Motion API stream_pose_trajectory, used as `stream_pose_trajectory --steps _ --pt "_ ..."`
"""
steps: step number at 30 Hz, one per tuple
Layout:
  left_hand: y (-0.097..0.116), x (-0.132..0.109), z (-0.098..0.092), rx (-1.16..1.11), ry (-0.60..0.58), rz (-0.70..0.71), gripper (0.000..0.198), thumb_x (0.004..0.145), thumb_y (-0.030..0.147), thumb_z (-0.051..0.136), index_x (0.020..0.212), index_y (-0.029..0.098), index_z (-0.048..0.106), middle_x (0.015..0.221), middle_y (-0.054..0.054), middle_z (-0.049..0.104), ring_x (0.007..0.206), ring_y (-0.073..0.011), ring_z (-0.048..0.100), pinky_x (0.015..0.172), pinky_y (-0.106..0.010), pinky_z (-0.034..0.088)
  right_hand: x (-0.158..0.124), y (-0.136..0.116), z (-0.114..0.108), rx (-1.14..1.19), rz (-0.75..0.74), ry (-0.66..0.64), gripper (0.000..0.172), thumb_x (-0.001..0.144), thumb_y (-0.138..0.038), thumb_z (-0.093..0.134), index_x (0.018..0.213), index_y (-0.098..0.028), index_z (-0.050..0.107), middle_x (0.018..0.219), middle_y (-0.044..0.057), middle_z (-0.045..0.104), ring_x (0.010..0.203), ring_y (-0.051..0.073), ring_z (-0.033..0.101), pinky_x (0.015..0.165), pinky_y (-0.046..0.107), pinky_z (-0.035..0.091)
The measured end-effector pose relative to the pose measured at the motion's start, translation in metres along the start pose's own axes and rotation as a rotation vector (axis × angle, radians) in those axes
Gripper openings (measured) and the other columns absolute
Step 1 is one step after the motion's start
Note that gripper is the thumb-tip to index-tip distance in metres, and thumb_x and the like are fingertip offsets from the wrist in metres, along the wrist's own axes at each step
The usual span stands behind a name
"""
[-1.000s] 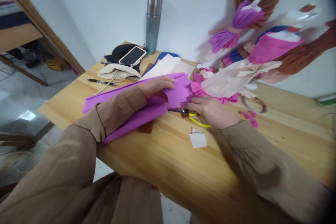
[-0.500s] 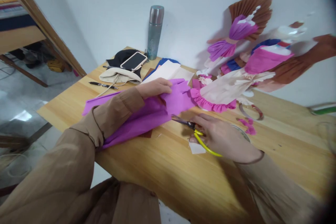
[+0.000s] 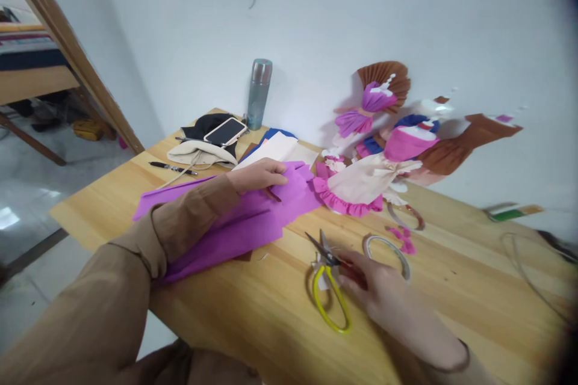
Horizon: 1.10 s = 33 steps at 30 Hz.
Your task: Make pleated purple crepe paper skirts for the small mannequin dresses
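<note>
My left hand (image 3: 259, 174) is closed on the purple crepe-like sheet (image 3: 235, 234), its thumb and fingers near the upper right part. The sheet lies folded on the table, its right edge stepped. Low over the wood, my right hand (image 3: 383, 295) has its fingers closed at the pivot of the scissors (image 3: 333, 298). The blades are parted and point away from me. One yellow handle loop shows outside the fingers; the other handle is mostly hidden. A small white scrap (image 3: 324, 278) lies under the scissors.
Right of the scissors are a tape roll (image 3: 392, 246) and pink scraps (image 3: 404, 240). Dressed paper figures (image 3: 374, 162) stand by the wall. Behind the sheet are a phone (image 3: 226, 131), a flask (image 3: 259, 96), a pen (image 3: 174, 168) and a cream pouch (image 3: 201, 153).
My right hand has moved toward me and lowered the scissors, away from the purple sheet; its fingers have slid out toward the pivot. My left hand keeps its hold. The view has tilted up.
</note>
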<state>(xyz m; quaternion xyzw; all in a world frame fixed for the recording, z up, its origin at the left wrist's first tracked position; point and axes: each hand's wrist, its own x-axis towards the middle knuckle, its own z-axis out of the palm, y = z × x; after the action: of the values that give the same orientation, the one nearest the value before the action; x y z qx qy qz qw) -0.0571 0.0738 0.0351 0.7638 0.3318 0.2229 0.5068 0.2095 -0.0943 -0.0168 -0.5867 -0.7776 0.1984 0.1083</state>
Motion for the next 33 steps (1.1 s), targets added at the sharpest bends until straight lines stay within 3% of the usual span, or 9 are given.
stream_pose_trajectory --steps 6,11,13,15,18,21,24,28,33 --pt "0.016 -0.013 0.004 -0.045 -0.073 0.054 0.030 0.078 0.026 0.058 0.058 0.017 0.039 0.053 0.007 0.040 0.050 -0.0062 0.040 0.050 -0.020 0.032 -0.016 -0.011 0.012 -0.276 -0.023 0.060 0.023 0.091 -0.022 0.045 0.095 -0.021 0.068 0.075 0.007 0.075 0.063 0.026 0.072 0.052 0.035 0.051" --pt "0.028 -0.019 0.010 0.056 -0.221 0.029 0.026 0.079 0.021 0.059 0.060 0.018 0.041 0.053 0.005 0.050 0.052 -0.0105 0.056 0.052 -0.022 0.043 -0.015 -0.008 0.003 -0.526 -0.057 0.118 0.020 0.086 -0.015 0.051 0.081 -0.023 0.069 0.064 0.005 0.072 0.053 0.024 0.068 0.044 0.032 0.042" --pt "0.034 -0.018 0.015 0.106 -0.315 0.029 0.025 0.078 0.017 0.058 0.059 0.018 0.042 0.052 0.004 0.051 0.051 -0.0112 0.056 0.051 -0.022 0.041 -0.007 0.003 -0.003 -0.543 -0.102 0.190 0.019 0.087 -0.017 0.054 0.090 -0.022 0.071 0.078 0.007 0.076 0.067 0.025 0.071 0.052 0.033 0.047" --pt "0.041 -0.015 0.022 0.190 -0.402 0.057 0.027 0.077 0.013 0.056 0.056 0.018 0.040 0.050 0.005 0.049 0.048 -0.0107 0.053 0.050 -0.023 0.037 0.004 0.017 -0.008 -0.502 -0.210 0.211 0.022 0.090 -0.018 0.053 0.102 -0.020 0.072 0.096 0.010 0.077 0.093 0.026 0.070 0.072 0.036 0.053" --pt "0.047 -0.007 0.037 0.347 -0.429 0.173 0.030 0.071 0.004 0.056 0.051 0.018 0.038 0.047 0.005 0.043 0.048 -0.0092 0.042 0.053 -0.026 0.029 0.017 0.037 -0.012 -0.462 -0.279 0.190 0.029 0.095 -0.020 0.049 0.115 -0.020 0.070 0.120 0.011 0.073 0.117 0.028 0.063 0.095 0.045 0.047" --pt "0.049 0.001 0.056 0.384 -0.411 0.224 0.031 0.067 0.000 0.058 0.050 0.017 0.040 0.048 0.005 0.040 0.050 -0.0094 0.035 0.055 -0.028 0.025 0.018 0.047 -0.013 -0.479 -0.166 0.135 0.029 0.094 -0.017 0.046 0.110 -0.019 0.071 0.111 0.011 0.075 0.100 0.026 0.068 0.092 0.046 0.045" --pt "0.046 0.009 0.075 0.357 -0.432 0.224 0.030 0.069 0.000 0.059 0.051 0.018 0.043 0.048 0.005 0.040 0.050 -0.0104 0.034 0.056 -0.030 0.025 0.013 0.047 -0.016 -0.511 -0.099 0.196 0.025 0.090 -0.013 0.048 0.092 -0.017 0.073 0.093 0.012 0.075 0.087 0.025 0.067 0.090 0.045 0.043" --pt "0.035 0.023 0.093 0.309 -0.471 0.217 0.026 0.070 -0.001 0.057 0.054 0.017 0.049 0.052 0.004 0.047 0.053 -0.0117 0.040 0.057 -0.029 0.029 0.012 0.047 -0.016 -0.382 -0.123 0.329 0.029 0.093 -0.015 0.043 0.092 -0.016 0.072 0.092 0.012 0.074 0.088 0.025 0.066 0.083 0.039 0.047" --pt "0.020 0.038 0.099 0.272 -0.449 0.158 0.021 0.065 0.000 0.057 0.053 0.016 0.051 0.050 0.004 0.046 0.050 -0.0106 0.038 0.052 -0.027 0.026 0.014 0.054 -0.012 -0.342 -0.104 0.219 0.027 0.089 -0.012 0.047 0.089 -0.019 0.073 0.096 0.009 0.076 0.092 0.024 0.067 0.089 0.041 0.045"
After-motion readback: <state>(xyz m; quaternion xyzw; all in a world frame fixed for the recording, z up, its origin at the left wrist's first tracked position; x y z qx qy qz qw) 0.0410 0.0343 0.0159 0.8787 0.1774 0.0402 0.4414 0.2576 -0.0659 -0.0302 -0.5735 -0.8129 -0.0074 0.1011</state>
